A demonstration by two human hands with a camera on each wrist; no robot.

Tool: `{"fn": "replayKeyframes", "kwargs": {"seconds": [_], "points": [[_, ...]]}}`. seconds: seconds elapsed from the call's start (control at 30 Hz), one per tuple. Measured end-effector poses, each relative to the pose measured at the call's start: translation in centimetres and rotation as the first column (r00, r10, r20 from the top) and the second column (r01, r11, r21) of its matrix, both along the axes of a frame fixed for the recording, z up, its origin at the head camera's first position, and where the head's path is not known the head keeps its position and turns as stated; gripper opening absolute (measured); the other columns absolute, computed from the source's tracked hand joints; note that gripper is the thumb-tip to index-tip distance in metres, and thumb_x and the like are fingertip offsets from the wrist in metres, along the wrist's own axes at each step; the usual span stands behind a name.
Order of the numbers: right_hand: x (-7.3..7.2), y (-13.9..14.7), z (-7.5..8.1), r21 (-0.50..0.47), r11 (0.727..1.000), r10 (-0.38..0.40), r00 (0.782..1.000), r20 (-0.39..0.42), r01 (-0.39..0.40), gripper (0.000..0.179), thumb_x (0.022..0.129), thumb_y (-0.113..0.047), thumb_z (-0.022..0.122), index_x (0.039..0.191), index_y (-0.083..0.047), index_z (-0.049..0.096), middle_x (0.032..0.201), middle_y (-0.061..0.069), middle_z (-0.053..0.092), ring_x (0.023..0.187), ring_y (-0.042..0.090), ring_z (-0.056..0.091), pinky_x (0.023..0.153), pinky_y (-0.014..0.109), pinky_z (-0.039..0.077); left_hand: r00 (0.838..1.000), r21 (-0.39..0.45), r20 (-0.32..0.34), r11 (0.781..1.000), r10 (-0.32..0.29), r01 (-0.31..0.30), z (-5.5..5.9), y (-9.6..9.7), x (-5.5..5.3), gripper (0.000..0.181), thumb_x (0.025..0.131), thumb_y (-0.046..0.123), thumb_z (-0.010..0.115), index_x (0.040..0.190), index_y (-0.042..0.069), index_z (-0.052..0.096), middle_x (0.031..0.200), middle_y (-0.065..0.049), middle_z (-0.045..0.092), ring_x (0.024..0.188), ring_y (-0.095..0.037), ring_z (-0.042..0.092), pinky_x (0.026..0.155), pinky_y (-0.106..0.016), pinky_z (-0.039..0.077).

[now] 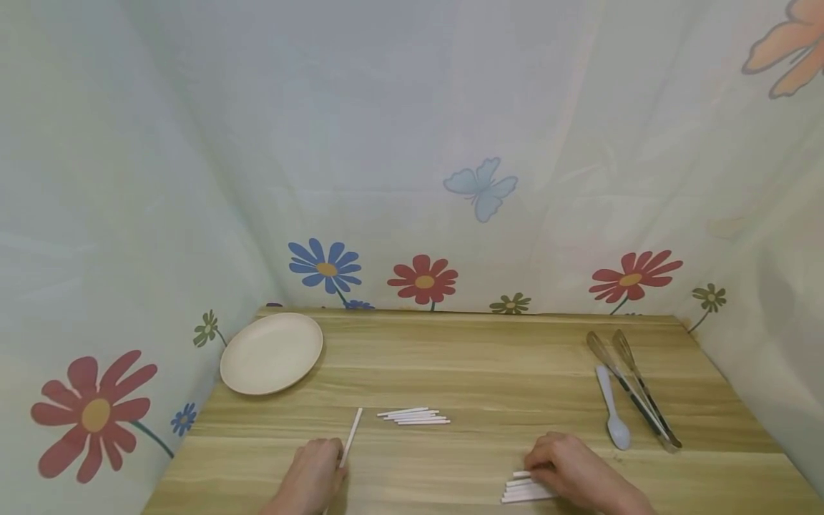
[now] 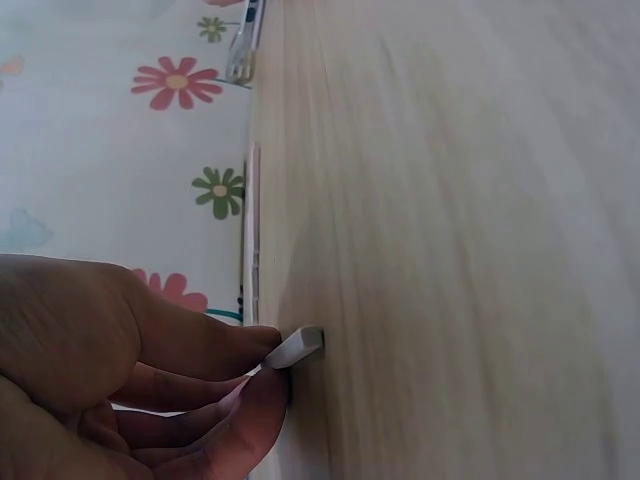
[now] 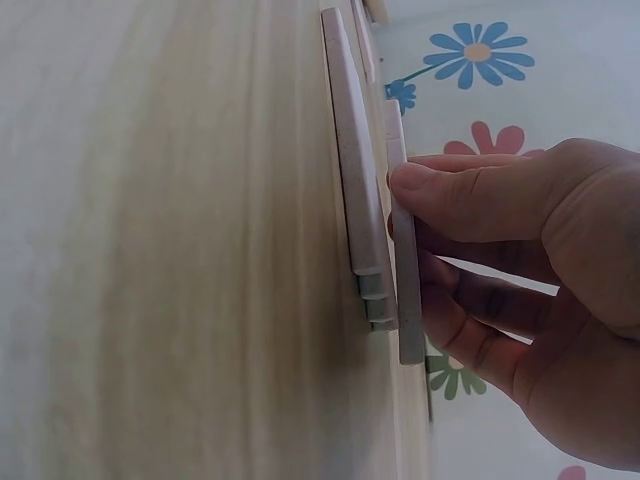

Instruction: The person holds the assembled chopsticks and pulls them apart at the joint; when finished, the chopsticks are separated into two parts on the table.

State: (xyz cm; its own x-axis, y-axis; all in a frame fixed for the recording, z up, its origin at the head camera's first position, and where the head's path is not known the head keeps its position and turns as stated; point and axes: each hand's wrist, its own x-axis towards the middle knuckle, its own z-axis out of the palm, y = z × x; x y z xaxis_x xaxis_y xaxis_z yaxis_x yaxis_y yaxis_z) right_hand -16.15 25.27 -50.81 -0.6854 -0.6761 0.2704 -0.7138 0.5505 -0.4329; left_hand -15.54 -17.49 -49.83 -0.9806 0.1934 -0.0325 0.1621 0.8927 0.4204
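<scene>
At the table's near left, my left hand [image 1: 313, 472] pinches a slim white stick [image 1: 352, 433] between thumb and finger. The stick slants away from me, and its near end [image 2: 305, 343] shows close over the wood in the left wrist view. On the right, my right hand [image 1: 573, 468] holds another white stick [image 3: 406, 270] between thumb and fingertips. Right beside that one, several more white sticks [image 1: 524, 493] lie side by side on the table, partly covered by the hand. A small loose pile of white sticks [image 1: 415, 417] lies farther back, between the hands.
A round cream plate [image 1: 273, 354] sits at the back left corner of the wooden table [image 1: 463, 357]. On the right lie a pale spoon [image 1: 611, 408] and metal tongs [image 1: 634, 390] with dark handles. A flower-printed curtain [image 1: 386, 179] encloses the back and sides.
</scene>
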Motion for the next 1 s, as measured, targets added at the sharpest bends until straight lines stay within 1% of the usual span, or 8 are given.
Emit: {"fn": "replayKeyframes", "kwargs": {"seconds": [0.2, 0.4, 0.53, 0.63, 0.8, 1.0], "points": [[-0.05, -0.06, -0.34, -0.007, 1.000, 0.012, 1.000, -0.013, -0.012, 0.018, 0.081, -0.007, 0.075, 0.084, -0.024, 0.072, 0.082, -0.018, 0.063, 0.077, -0.006, 0.054, 0.062, 0.017, 0.047, 1.000, -0.014, 0.004, 1.000, -0.002, 0.002, 0.04, 0.08, -0.03, 0.014, 0.075, 0.004, 0.077, 0.076, 0.005, 0.063, 0.066, -0.002, 0.058, 0.058, -0.013, 0.049, 0.048, -0.025, 0.040], [-0.06, -0.19, -0.56, -0.011, 1.000, 0.015, 1.000, -0.011, -0.015, 0.019, 0.080, -0.006, 0.074, 0.083, -0.025, 0.071, 0.081, -0.019, 0.061, 0.076, -0.006, 0.053, 0.063, 0.015, 0.045, 0.999, -0.019, -0.047, 1.000, -0.018, 0.017, -0.22, 0.01, 0.07, 0.015, 0.073, 0.002, 0.078, 0.075, 0.005, 0.063, 0.066, -0.002, 0.059, 0.058, -0.012, 0.051, 0.048, -0.024, 0.041], [-0.19, -0.21, -0.53, -0.009, 1.000, 0.027, 0.999, -0.016, -0.028, 0.020, 0.081, -0.006, 0.074, 0.082, -0.025, 0.071, 0.080, -0.019, 0.061, 0.075, -0.007, 0.052, 0.063, 0.015, 0.045, 1.000, -0.014, -0.028, 1.000, -0.006, 0.006, -0.09, 0.08, 0.07, 0.015, 0.074, 0.003, 0.078, 0.076, 0.005, 0.063, 0.066, -0.002, 0.058, 0.059, -0.013, 0.051, 0.049, -0.026, 0.042], [-0.23, -0.15, -0.52, -0.009, 0.999, 0.034, 0.999, -0.005, -0.034, 0.019, 0.081, -0.006, 0.074, 0.082, -0.026, 0.072, 0.080, -0.019, 0.061, 0.075, -0.007, 0.052, 0.063, 0.014, 0.045, 1.000, -0.016, -0.003, 1.000, 0.006, -0.006, 0.02, 0.19, 0.06, 0.014, 0.075, 0.004, 0.077, 0.076, 0.005, 0.063, 0.066, -0.002, 0.057, 0.059, -0.015, 0.051, 0.050, -0.027, 0.042], [-0.23, -0.06, -0.55, 0.003, 0.999, 0.034, 0.999, -0.014, -0.034, 0.018, 0.081, -0.007, 0.075, 0.083, -0.025, 0.074, 0.081, -0.019, 0.062, 0.076, -0.007, 0.054, 0.064, 0.014, 0.046, 1.000, -0.029, -0.002, 1.000, 0.011, -0.011, 0.05, 0.31, 0.08, 0.014, 0.075, 0.004, 0.078, 0.077, 0.005, 0.064, 0.067, -0.003, 0.058, 0.060, -0.014, 0.052, 0.050, -0.027, 0.043], [-0.09, -0.23, -0.31, 0.025, 0.999, 0.044, 0.997, -0.057, -0.043, 0.017, 0.081, -0.008, 0.075, 0.084, -0.024, 0.075, 0.082, -0.019, 0.063, 0.077, -0.007, 0.055, 0.065, 0.011, 0.044, 1.000, -0.020, -0.012, 1.000, 0.014, -0.014, -0.09, 0.16, 0.07, 0.013, 0.075, 0.003, 0.077, 0.078, 0.005, 0.065, 0.068, -0.003, 0.059, 0.061, -0.014, 0.054, 0.051, -0.027, 0.044]]}}
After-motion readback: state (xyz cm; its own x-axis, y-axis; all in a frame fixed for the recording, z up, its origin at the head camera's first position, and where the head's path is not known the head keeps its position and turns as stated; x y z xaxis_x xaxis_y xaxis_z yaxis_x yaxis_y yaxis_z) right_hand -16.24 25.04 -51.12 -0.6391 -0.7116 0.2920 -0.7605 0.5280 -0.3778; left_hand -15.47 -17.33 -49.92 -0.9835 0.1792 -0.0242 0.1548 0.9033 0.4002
